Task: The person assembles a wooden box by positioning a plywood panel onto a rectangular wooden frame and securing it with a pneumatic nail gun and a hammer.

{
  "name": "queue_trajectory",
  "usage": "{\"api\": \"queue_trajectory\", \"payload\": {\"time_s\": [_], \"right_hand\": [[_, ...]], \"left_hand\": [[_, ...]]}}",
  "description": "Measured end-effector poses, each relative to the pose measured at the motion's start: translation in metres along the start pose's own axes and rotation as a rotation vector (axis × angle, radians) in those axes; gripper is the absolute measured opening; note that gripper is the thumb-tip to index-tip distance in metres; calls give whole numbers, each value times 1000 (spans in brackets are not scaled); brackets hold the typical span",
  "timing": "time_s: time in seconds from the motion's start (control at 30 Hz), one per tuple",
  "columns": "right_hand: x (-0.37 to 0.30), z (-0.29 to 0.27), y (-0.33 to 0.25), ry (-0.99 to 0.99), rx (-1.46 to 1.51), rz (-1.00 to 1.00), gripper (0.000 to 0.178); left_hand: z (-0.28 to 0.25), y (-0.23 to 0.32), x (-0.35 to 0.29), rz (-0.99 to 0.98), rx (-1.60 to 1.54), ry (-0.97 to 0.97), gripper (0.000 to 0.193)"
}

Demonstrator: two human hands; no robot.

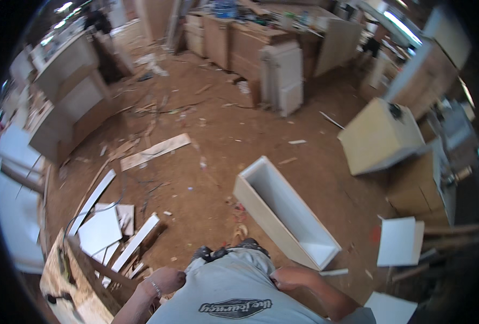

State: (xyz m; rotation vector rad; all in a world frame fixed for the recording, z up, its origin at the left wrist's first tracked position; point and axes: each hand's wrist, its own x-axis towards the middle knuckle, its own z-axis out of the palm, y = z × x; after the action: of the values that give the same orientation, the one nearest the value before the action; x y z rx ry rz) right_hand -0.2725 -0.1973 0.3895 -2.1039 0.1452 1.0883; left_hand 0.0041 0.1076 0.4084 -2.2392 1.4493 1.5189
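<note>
My left hand (168,279), with a bracelet at its wrist, is curled beside the left edge of my light grey shirt (226,289). My right hand (289,277) is bent in against the shirt's right side, its fingers curled by the cloth. Whatever either hand holds, if anything, is hidden. In front of me to the right lies a long, narrow, open wooden box (274,216), white inside with pale outer sides. Its near end comes close to my right forearm.
White boards and strips (100,231) lie at left, with a thin cable across them. A rough wooden bench (77,286) stands by my left arm. Tilted cabinets (379,137) are at right, a cluttered workbench (239,40) at the back. Offcuts litter the brown floor.
</note>
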Motion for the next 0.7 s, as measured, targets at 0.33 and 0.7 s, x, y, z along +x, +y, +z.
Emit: {"api": "queue_trajectory", "payload": {"time_s": [0.33, 0.7], "right_hand": [[-22, 75, -9, 80, 237, -5, 25], [-16, 58, -61, 46, 256, 68, 25]], "left_hand": [[28, -45, 2, 119, 78, -129, 23], [73, -73, -40, 114, -103, -153, 27]]}}
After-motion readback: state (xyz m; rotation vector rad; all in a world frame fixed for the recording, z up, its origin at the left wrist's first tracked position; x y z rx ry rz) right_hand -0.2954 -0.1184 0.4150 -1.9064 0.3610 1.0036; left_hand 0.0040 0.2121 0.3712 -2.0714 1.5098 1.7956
